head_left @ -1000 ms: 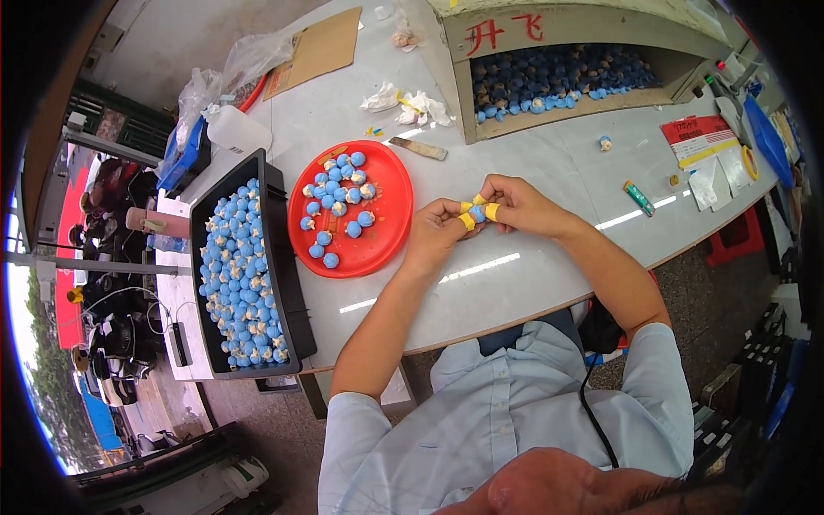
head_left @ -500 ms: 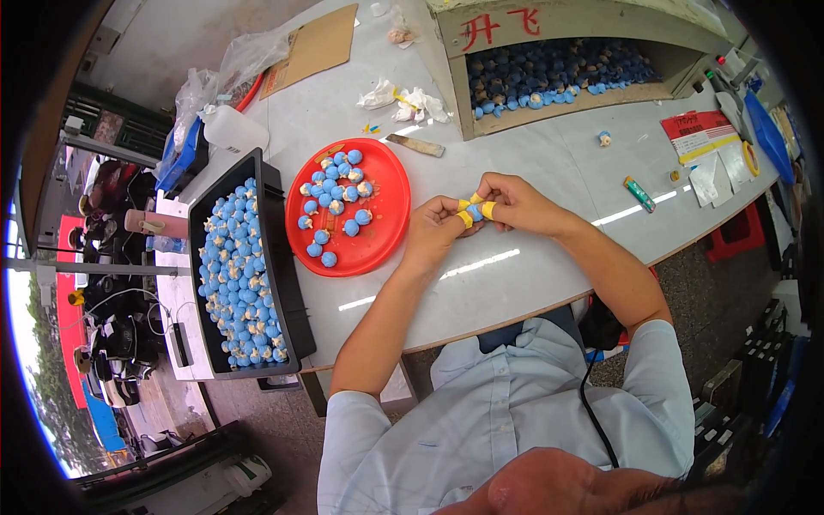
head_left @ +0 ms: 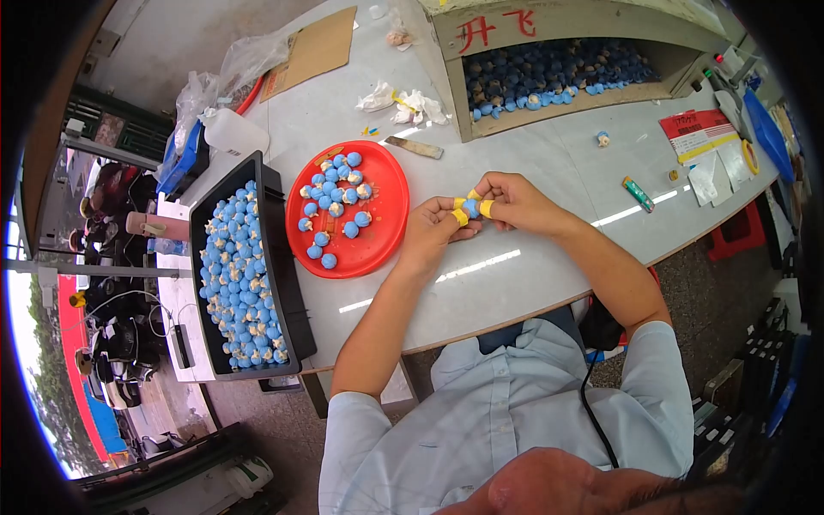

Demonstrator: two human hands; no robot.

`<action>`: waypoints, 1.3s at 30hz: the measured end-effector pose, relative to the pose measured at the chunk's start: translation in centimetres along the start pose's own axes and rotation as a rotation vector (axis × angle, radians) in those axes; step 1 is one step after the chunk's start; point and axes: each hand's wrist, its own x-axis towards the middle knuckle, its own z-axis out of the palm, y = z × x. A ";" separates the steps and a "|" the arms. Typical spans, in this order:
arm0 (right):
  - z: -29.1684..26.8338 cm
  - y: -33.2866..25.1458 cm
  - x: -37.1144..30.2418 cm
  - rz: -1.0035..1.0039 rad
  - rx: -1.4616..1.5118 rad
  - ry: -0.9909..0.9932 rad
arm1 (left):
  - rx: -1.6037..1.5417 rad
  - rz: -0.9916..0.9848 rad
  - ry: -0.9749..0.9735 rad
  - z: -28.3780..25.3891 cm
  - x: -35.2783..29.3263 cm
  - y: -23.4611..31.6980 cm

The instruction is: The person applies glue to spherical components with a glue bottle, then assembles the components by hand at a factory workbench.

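Observation:
Between my two hands, above the white table, is a small blue ball (head_left: 470, 208), pinched by the fingertips from both sides. My left hand (head_left: 431, 227) grips it with thumb and forefinger, and my right hand (head_left: 513, 204) closes on its other side. Yellow tape bands wrap several fingertips on both hands. Left of my hands lies a round red tray (head_left: 384, 232) holding several blue balls (head_left: 330, 184) with cream-coloured tufts. Farther left, a black bin (head_left: 296, 322) is heaped with many more of the same balls (head_left: 245, 283).
A box-like shelf (head_left: 459, 94) at the back holds a pile of blue pieces. Crumpled tissues (head_left: 416, 105) and a flat strip (head_left: 415, 148) lie near it. To the right are a single ball (head_left: 602, 138), a green tube (head_left: 638, 195) and a tape roll (head_left: 750, 158). A white bottle (head_left: 233, 130) stands back left.
My fingers have shifted slightly around the ball, and more of its blue side shows between them. Tray, bin and table things stay in place.

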 end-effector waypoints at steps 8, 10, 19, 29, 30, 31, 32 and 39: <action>-0.1 0.2 0.0 -0.033 -0.103 0.000 | 0.054 0.015 0.037 0.3 -0.1 0.1; -0.1 0.3 0.0 -0.037 -0.118 -0.003 | 0.070 0.026 0.037 0.3 -0.1 -0.1; -0.4 0.5 0.1 -0.034 -0.111 -0.027 | 0.073 0.062 0.048 0.4 0.0 -0.6; -0.2 0.7 0.2 -0.058 -0.104 -0.024 | 0.069 0.080 0.050 0.4 0.1 -0.8; -0.2 0.7 0.2 -0.057 -0.104 -0.026 | 0.071 0.083 0.050 0.4 0.1 -0.8; -0.3 0.8 0.2 -0.056 -0.105 -0.028 | 0.071 0.083 0.050 0.4 0.1 -0.8; -0.3 0.8 0.3 -0.057 -0.105 -0.027 | 0.070 0.083 0.048 0.4 0.1 -0.8; -0.5 0.8 0.3 -0.060 -0.123 -0.019 | 0.068 0.094 0.036 0.4 0.2 -0.9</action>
